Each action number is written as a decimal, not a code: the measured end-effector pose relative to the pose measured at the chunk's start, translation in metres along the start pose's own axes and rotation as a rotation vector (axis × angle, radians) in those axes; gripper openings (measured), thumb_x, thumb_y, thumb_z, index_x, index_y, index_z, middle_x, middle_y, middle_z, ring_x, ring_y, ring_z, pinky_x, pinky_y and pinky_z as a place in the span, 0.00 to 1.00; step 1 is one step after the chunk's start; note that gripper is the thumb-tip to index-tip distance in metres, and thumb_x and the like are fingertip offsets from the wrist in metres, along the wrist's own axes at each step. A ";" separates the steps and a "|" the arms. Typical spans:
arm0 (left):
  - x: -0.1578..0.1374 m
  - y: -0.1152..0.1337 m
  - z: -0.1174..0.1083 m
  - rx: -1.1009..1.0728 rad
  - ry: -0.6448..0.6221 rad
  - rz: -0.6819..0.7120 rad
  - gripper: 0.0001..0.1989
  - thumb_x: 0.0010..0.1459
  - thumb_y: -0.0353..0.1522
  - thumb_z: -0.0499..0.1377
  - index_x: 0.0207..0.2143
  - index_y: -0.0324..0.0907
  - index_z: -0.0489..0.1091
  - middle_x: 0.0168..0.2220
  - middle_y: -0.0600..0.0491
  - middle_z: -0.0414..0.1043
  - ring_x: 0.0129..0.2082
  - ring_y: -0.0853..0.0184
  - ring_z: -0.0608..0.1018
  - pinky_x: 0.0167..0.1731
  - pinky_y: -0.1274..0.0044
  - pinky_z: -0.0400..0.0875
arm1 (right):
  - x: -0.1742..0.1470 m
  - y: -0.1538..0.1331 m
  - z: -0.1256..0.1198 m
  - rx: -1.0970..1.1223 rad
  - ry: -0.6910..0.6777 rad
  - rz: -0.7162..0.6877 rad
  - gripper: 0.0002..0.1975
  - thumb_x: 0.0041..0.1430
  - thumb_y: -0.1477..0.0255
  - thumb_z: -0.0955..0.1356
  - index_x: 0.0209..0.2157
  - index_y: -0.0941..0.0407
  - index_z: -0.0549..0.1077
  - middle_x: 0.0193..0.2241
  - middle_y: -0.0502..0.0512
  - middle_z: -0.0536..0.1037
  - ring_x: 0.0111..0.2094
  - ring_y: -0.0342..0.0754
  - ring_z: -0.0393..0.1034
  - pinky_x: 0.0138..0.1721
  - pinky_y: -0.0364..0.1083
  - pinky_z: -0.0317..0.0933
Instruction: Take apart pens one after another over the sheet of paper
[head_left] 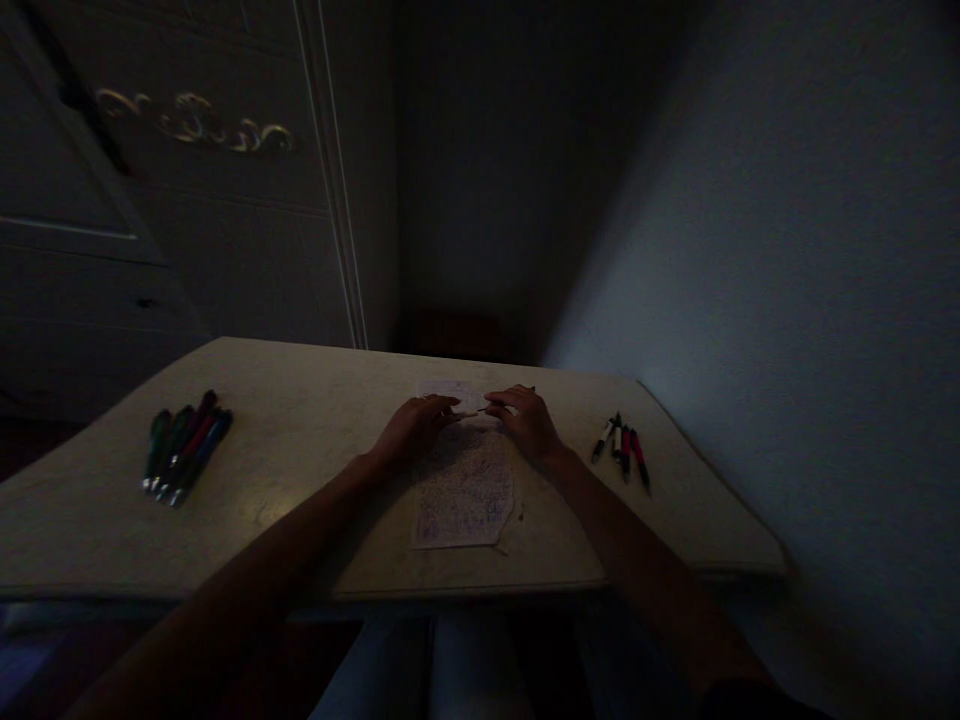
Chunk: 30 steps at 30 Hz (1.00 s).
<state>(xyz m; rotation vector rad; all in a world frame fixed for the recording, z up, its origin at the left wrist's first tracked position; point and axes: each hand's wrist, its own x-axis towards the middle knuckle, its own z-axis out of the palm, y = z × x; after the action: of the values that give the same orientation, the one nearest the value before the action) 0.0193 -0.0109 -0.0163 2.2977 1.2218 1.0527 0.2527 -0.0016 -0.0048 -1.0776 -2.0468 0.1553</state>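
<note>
Over a sheet of paper (461, 500) covered in handwriting, both hands meet near its upper part. My left hand (416, 425) is closed in a pinch on a slim, pale pen part (466, 414) that points to the right. Facing it, my right hand (525, 420) pinches a thin, dark pen part (484, 408), its end close to the pale one. In this dim light I cannot tell whether the two parts touch. A small dark tip shows behind the right fingers.
Several green, red and blue pens (184, 445) lie bunched on the left of the pale table (315, 400). At the right are several shorter white and red pens (624, 450). A wall (787, 300) borders the right side; a cabinet (225, 250) stands behind left.
</note>
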 end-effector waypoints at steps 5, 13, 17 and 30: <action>0.002 -0.001 0.002 -0.054 0.050 -0.037 0.13 0.59 0.32 0.58 0.46 0.44 0.75 0.39 0.49 0.80 0.38 0.61 0.80 0.44 0.69 0.72 | 0.001 0.002 -0.004 0.010 0.003 0.017 0.09 0.56 0.72 0.73 0.41 0.51 0.81 0.36 0.55 0.83 0.39 0.51 0.75 0.44 0.51 0.66; 0.003 0.004 -0.007 -0.052 0.103 -0.066 0.13 0.58 0.32 0.58 0.45 0.45 0.76 0.39 0.49 0.80 0.38 0.58 0.80 0.44 0.69 0.72 | 0.005 0.006 -0.013 0.166 0.024 0.035 0.18 0.56 0.62 0.73 0.47 0.51 0.77 0.40 0.56 0.82 0.42 0.51 0.75 0.48 0.50 0.66; 0.004 0.001 -0.007 -0.055 0.143 -0.065 0.13 0.58 0.32 0.58 0.45 0.47 0.76 0.37 0.50 0.80 0.37 0.59 0.80 0.43 0.69 0.72 | 0.009 0.025 -0.027 0.141 0.229 0.155 0.19 0.63 0.57 0.67 0.48 0.54 0.76 0.45 0.60 0.79 0.44 0.50 0.73 0.45 0.48 0.67; 0.005 -0.003 -0.011 0.103 0.147 -0.201 0.13 0.60 0.31 0.56 0.45 0.42 0.75 0.43 0.46 0.79 0.41 0.57 0.80 0.44 0.69 0.72 | -0.002 0.050 -0.039 -0.160 0.035 0.376 0.04 0.55 0.69 0.69 0.31 0.54 0.77 0.29 0.53 0.80 0.31 0.48 0.72 0.35 0.45 0.63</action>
<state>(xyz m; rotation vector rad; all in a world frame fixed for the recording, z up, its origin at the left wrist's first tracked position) 0.0109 -0.0053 -0.0085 2.1455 1.5624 1.1250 0.3127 0.0193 -0.0017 -1.5487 -1.8318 0.1622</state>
